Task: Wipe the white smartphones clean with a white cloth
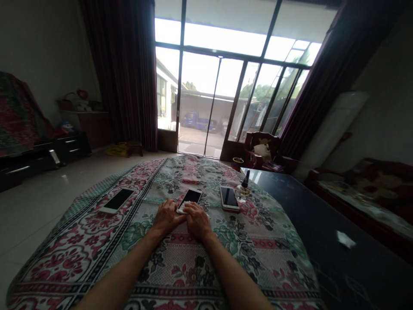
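Note:
A white-framed smartphone [194, 196] with a dark screen lies on the flowered tablecloth in front of me. My left hand [166, 216] is closed at its lower left edge, fingers bent and thumb pointing right. Over the phone's lower end, my right hand [197, 219] presses with curled fingers. A small white piece that looks like tissue [185, 205] shows under those fingers; its full shape is hidden. To the left lies a second white smartphone [118, 200], screen dark. On the right, another white smartphone [229, 198] lies beside a clear bottle with a black top [243, 191].
The round table wears a patterned cloth [106, 254]. A dark glossy table [309, 215] adjoins on the right, with a crumpled white tissue [346, 239] on it. Beyond stand a wooden chair [263, 148] and glass doors [200, 107]; a black cabinet [71, 145] is at left.

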Available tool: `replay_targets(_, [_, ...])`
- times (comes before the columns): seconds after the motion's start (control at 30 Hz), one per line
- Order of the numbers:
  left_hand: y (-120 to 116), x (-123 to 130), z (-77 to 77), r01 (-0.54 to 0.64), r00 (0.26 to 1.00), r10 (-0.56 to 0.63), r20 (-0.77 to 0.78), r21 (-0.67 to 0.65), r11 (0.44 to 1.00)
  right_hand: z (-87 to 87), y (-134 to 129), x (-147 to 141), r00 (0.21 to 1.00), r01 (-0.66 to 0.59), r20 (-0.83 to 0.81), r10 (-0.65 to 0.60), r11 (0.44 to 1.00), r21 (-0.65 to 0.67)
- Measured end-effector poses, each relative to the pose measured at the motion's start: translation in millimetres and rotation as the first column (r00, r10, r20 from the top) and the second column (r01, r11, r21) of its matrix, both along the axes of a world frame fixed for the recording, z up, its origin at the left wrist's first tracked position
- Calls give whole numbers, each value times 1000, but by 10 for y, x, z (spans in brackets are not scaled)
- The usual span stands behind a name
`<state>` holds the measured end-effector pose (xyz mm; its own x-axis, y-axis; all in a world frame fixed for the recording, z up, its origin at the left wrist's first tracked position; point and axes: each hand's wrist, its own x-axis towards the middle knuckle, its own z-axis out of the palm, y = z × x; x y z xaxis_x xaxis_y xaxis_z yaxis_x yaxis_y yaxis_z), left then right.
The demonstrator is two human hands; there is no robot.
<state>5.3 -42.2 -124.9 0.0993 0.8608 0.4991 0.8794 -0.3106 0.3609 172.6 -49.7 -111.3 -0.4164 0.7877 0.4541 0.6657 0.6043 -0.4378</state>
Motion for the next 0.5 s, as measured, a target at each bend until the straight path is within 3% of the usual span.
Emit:
replay_targets(0.27, [17, -25, -22, 76, 997, -76, 32, 8, 997, -26, 63, 21, 1000, 6, -18, -7, 1000, -28])
replay_targets(0.5, [-20, 4, 68, 39, 999, -38, 12, -69, 997, 54, 517, 98, 995, 94, 33, -92, 994, -51])
